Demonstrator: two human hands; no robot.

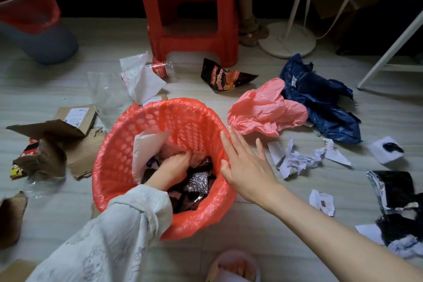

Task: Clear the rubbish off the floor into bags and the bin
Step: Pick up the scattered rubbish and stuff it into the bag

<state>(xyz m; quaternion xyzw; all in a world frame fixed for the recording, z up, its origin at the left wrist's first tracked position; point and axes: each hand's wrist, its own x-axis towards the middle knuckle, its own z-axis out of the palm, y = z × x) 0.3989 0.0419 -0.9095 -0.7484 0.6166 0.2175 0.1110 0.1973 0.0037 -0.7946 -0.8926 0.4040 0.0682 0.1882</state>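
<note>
Around the bin (119, 144), wrappers; left hand (176, 165) seemingly clutches rubbish, right hand (247, 165) spread.

Can't really see the left hand's fingertips (183, 158), they're buried in the rubbish down in the bin (119, 155), so what they've got is anyone's guess. The red stool (190, 7) loses its top to the frame edge, same with the second bin (27, 7) at far left. Print on the snack wrapper (225, 79) is too blurry to read.
</note>
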